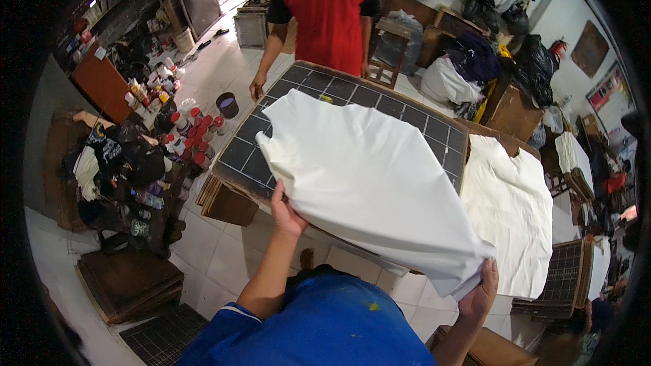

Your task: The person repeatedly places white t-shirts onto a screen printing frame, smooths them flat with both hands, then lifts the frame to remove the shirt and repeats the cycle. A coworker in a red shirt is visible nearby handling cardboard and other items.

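A large white pliable sheet [359, 176] lies spread over a black gridded board [244, 159], its near part hanging past the board's front edge. My left hand [288, 213] is closed on the near left edge of this sheet. My right hand [480, 288] grips its near right corner, which is lifted and creased. A second white sheet [508, 210], cream-tinted and wrinkled, lies to the right on a brown surface, partly under my sheet. Across the board a person in a red shirt [325, 27] stands with their hands at its far side.
At left are red-lidded jars [200, 125], bottles, a bucket [227, 104] and a cluttered pile [115, 183]. Stacked boards [125, 285] sit at lower left, more gridded boards [556, 274] at right. Bags [444, 81] crowd the back right. Pale floor tiles [196, 257] surround the board.
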{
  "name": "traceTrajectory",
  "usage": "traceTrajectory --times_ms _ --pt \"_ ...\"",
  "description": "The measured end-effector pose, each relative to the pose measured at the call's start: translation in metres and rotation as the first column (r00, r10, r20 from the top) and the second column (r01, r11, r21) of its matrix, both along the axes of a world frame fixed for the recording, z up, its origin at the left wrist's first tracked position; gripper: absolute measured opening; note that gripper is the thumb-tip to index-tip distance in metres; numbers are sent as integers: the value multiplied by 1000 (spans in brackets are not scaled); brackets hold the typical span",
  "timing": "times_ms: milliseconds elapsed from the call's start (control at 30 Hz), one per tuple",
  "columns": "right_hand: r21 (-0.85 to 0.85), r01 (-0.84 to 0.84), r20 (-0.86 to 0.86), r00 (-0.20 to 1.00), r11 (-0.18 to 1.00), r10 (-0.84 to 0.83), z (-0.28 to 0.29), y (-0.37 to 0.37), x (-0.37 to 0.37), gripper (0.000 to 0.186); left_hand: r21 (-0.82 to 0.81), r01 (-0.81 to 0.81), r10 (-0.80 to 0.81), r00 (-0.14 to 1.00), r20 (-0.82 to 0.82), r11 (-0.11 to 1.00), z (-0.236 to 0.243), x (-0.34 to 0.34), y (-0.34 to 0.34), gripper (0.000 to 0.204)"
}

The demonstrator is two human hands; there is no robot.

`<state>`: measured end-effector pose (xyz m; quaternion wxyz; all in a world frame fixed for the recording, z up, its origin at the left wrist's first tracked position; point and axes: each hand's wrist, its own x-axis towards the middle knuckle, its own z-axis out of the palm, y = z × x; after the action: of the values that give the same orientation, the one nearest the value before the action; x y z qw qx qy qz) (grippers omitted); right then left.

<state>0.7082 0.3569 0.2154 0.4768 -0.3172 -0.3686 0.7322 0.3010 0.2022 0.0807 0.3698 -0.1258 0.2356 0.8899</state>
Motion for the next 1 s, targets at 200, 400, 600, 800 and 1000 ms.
traceTrajectory --times_ms 200,400,600,800,1000 --pt "-8 -73 38 997 997 74 -3 30 10 24 -67 -137 123 975 -186 988 16 -32 -21 49" --pt "76 54 -128 991 996 -44 20 50 -9 23 67 -153 167 935 -314 986 51 -50 -69 51" --pt "106 187 -160 972 977 -169 42 61 -35 35 467 67 156 893 -423 882 89 -81 -85 47" --pt "211 126 -182 979 969 -87 55 80 -66 36 179 -225 277 890 -362 958 142 -159 -62 34" --pt "213 341 -157 937 916 -313 95 105 -80 37 270 -10 170 799 -577 963 212 -231 -20 24"
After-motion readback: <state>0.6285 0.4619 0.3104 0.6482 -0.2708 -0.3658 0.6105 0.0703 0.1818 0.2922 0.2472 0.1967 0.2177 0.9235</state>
